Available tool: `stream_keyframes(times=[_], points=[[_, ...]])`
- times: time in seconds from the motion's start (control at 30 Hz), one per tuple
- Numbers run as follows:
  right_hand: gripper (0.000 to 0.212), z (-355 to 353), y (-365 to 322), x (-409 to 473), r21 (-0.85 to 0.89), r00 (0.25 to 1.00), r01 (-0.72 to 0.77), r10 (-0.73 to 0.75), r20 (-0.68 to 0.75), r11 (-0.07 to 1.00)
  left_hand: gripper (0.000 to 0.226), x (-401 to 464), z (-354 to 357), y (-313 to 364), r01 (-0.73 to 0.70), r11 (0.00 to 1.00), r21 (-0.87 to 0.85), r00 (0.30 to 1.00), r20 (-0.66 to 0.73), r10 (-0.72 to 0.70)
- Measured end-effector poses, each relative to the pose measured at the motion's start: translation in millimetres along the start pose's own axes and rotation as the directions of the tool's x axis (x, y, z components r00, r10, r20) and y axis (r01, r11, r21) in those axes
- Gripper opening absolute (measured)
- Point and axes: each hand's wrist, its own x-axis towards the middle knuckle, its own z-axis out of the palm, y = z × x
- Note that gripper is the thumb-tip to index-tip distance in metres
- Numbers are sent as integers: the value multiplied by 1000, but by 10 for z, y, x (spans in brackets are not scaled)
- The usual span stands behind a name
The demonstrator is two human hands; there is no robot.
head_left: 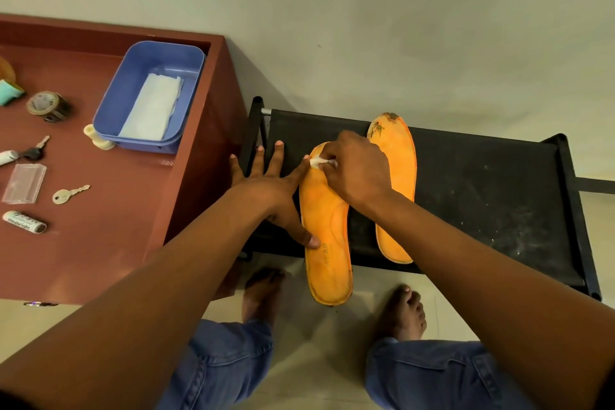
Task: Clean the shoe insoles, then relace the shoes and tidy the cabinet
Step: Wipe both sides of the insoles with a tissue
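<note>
Two orange insoles lie on a black fabric shoe rack [482,196]. The near insole [327,243] hangs over the rack's front edge; the far insole [397,183] has dark stains at its toe. My left hand [273,186] is spread flat, its thumb and forefinger pressing on the near insole's left edge. My right hand [356,170] pinches a small white wad of tissue [321,161] against the toe of the near insole.
A red-brown cabinet top [109,210] stands at the left with a blue tub [149,93] holding a white cloth, plus keys, a tape roll, a battery and a clear box. My bare feet stand on the pale floor below the rack.
</note>
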Motion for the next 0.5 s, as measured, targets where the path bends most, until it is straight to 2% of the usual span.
stream_keyframes(times=[0.13,0.3,0.4,0.5], points=[[19,-79,59,-30,95,974,97,-114,195,991,153,-4,6,3,7,1000,-4,1000,2,-7],[13,-247,57,-324,240,891,52,-154,427,969,153,-26,-2,8,16,1000,-10,1000,-5,-16],[9,-296,-8,-580,241,880,9,-122,459,970,155,-24,-6,20,22,1000,-3,1000,-13,-22],[13,-312,-72,-823,134,922,1,-52,383,991,156,-7,-3,36,23,1000,-2,999,-22,-23]])
